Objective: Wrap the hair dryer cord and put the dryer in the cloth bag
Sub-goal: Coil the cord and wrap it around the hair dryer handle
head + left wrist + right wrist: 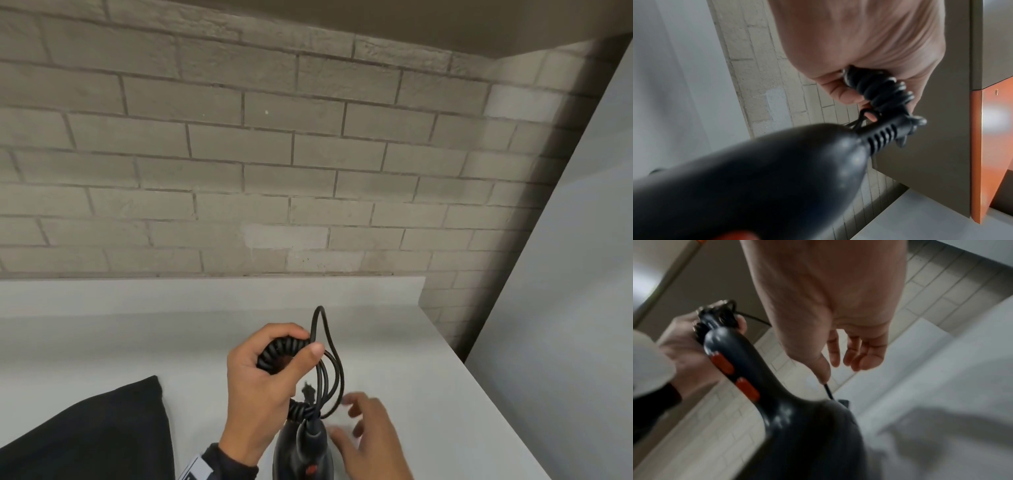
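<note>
My left hand [301, 342] grips the coiled part of the black cord [277, 356] above the table, thumb over the top; straight loops of the cord hang beside it. The black hair dryer [305, 448] hangs below that hand, handle end up, its orange switches [723, 363] showing in the right wrist view. In the left wrist view the fingers of the left hand [849, 91] curl round the coil [885, 92] at the dryer's strain relief. My right hand [356, 421] hovers just right of the loops, blurred, fingers spread and holding nothing. The black cloth bag [102, 431] lies at lower left.
A white table [445, 377] runs to a grey brick wall [274, 171] at the back. A pale panel [565, 274] stands along the table's right side. A cabinet underside [411, 20] hangs overhead.
</note>
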Demonstrator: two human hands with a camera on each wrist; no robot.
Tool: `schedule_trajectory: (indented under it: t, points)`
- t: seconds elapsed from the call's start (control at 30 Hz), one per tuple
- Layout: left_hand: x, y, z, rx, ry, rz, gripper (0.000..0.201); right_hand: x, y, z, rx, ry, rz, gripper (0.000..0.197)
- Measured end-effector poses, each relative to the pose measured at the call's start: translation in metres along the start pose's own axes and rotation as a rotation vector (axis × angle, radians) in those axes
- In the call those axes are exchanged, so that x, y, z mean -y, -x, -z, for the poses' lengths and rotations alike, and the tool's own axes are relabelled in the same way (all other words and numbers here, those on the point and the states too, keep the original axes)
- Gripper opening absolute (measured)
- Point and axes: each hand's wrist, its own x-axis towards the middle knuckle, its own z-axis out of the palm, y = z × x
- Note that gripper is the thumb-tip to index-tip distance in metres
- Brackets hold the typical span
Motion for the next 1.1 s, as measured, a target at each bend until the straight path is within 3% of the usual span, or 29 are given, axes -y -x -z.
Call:
schedule_trajectory:
  t: [0.07, 0.2, 0.4, 0.6, 0.77, 0.87, 0.93, 0.97, 1.1]
  points:
    - [0.000, 0.000, -0.001, 0.001, 0.013, 0.013, 0.024, -0.016, 0.003, -0.012, 0.028, -0.033, -0.073, 0.016]
    - [0.000, 0.002, -0.004, 0.018, 0.014, 0.032, 0.024, -0.030, 0.001, -0.022, 0.055, -0.171, -0.201, 0.019]
    - [0.000, 0.002, -0.007, 0.042, 0.000, 0.040, 0.024, -0.019, -0.008, -0.025, 0.154, -0.352, -0.196, 0.034]
    - [0.001, 0.003, -0.009, 0.055, -0.018, 0.049, 0.025, -0.007, -0.017, -0.044, 0.114, -0.468, -0.249, 0.012]
    - [0.002, 0.002, -0.006, 0.031, -0.019, 0.071, 0.037, -0.015, -0.021, -0.039, -0.034, -0.501, -0.130, 0.020]
    - [0.004, 0.000, -0.003, -0.005, 0.020, 0.097, 0.026, -0.009, -0.020, -0.019, -0.123, -0.802, -0.086, 0.018]
    - [0.004, -0.001, -0.002, -0.008, 0.026, 0.111, 0.026, 0.004, -0.017, -0.002, -0.129, -1.056, -0.057, 0.009]
    - [0.003, -0.002, -0.001, -0.006, 0.034, 0.121, 0.026, 0.010, -0.015, 0.007, -0.118, -1.129, -0.025, 0.014]
    - [0.002, -0.002, -0.003, -0.001, 0.088, 0.191, 0.028, 0.031, -0.010, 0.028, -0.081, -1.127, 0.093, 0.018]
